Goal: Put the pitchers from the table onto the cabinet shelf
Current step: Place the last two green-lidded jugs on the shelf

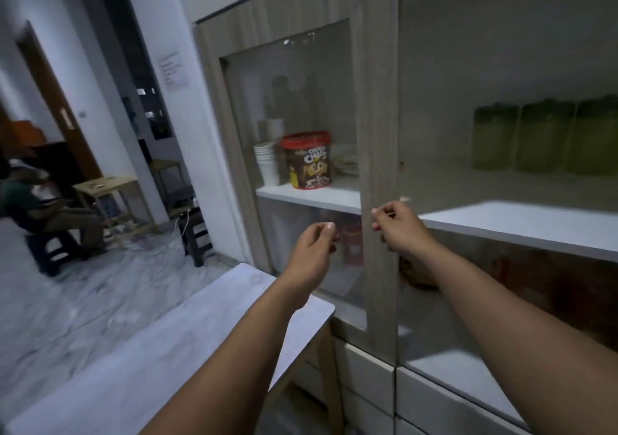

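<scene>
- At the cabinet door's point(379, 167) free edge, the right hand's point(399, 230) fingers are pinched on the wood-grain frame just below shelf level, thumb in front, the rest wrapped behind.
- The left hand point(312, 250) hangs just beside the frosted pane, fingers loosely curled on nothing, apart from the glass as far as I can tell.
- Three green pitchers point(545, 137) stand in a row at the back of the white shelf point(521, 224), touching or nearly so (blurred; lids and handles unclear).
- The table point(167, 351) shows no pitchers, so loading looks finished; this reads as door handling.
- Next move likely calls for swinging the door shut, fingers clear of the frame.
</scene>
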